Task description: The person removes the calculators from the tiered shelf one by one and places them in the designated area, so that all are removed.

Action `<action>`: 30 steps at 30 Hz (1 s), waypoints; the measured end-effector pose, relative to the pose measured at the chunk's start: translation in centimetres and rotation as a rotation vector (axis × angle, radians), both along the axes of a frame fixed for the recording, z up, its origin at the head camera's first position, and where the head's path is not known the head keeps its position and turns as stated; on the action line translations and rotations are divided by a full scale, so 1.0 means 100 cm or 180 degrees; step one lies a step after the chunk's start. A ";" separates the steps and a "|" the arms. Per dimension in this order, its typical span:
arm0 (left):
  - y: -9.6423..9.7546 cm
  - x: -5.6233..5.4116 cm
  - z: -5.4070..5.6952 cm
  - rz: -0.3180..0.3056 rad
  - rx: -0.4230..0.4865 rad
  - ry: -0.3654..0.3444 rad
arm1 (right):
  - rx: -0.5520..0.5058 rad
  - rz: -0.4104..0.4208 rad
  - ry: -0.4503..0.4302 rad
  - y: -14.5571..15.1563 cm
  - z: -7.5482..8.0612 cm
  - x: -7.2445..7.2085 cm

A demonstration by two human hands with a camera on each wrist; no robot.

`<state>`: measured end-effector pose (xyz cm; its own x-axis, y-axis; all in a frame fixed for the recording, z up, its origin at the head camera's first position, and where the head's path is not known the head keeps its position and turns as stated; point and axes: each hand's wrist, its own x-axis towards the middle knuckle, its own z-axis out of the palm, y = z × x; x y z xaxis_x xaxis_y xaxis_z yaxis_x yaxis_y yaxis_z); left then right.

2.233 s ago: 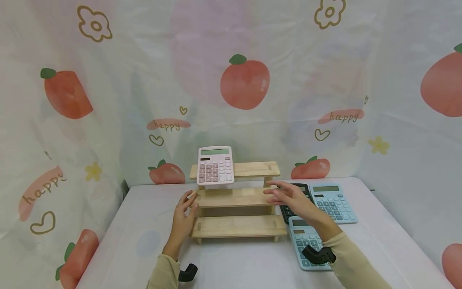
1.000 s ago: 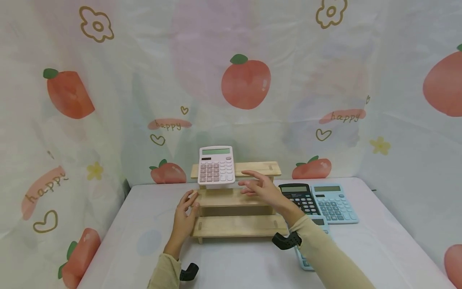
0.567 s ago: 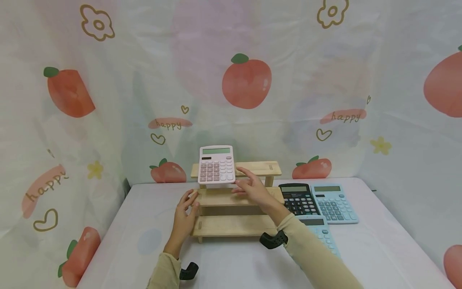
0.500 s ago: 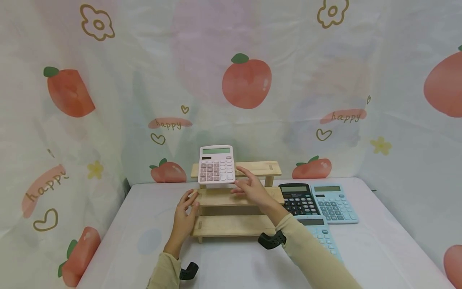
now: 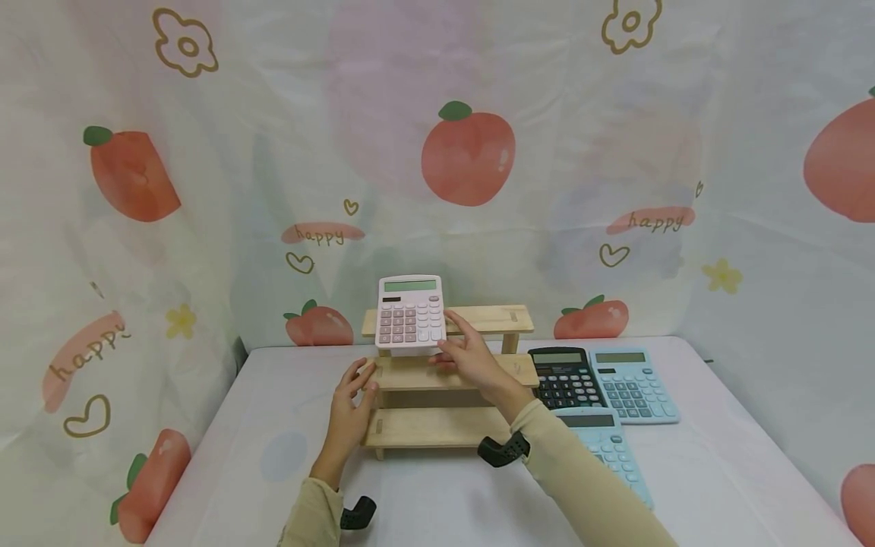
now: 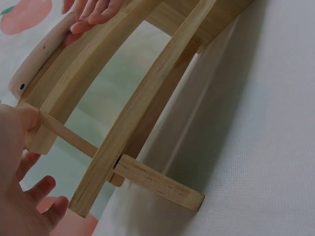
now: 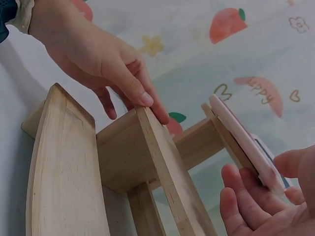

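A pink-and-white calculator (image 5: 410, 313) leans upright at the left of the top board of a three-tier wooden display stand (image 5: 451, 429). My right hand (image 5: 475, 363) is at the calculator's lower right corner, index finger along its right edge and thumb at the bottom. In the right wrist view, the fingers (image 7: 246, 196) extend below the calculator (image 7: 241, 135). My left hand (image 5: 349, 414) holds the left end of the stand's middle board, thumb and index finger at its corner, as the right wrist view shows. Its other fingers (image 6: 42, 189) spread loosely beside the wood.
Right of the stand lie a black calculator (image 5: 566, 377) and a light blue calculator (image 5: 634, 385). Another blue calculator (image 5: 608, 448) lies in front of them, partly covered by the right sleeve (image 5: 581, 471). A fruit-print cloth (image 5: 478, 251) hangs behind the white table (image 5: 424, 501).
My right hand has moved left from above the black calculator to the pink-and-white calculator's lower right corner. The left hand keeps its place at the stand.
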<state>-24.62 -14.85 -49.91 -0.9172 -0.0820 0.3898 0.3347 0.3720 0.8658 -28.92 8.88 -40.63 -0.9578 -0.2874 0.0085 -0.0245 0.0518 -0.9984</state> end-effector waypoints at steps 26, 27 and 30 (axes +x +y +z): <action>-0.001 0.001 0.000 0.0023 -0.0009 -0.0025 | -0.0443 0.0032 -0.0243 0.005 -0.003 0.000; -0.001 0.001 0.000 0.0015 -0.0008 -0.0031 | -0.0460 0.0037 -0.0247 0.006 -0.003 0.001; -0.001 0.000 0.000 0.0000 -0.0017 -0.0029 | -0.0500 0.0064 -0.0246 0.010 -0.004 0.002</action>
<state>-24.61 -14.92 -49.95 -0.9208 -0.0799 0.3819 0.3268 0.3766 0.8668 -28.77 9.91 -41.04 -0.9514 -0.3075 -0.0186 0.0533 -0.1047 -0.9931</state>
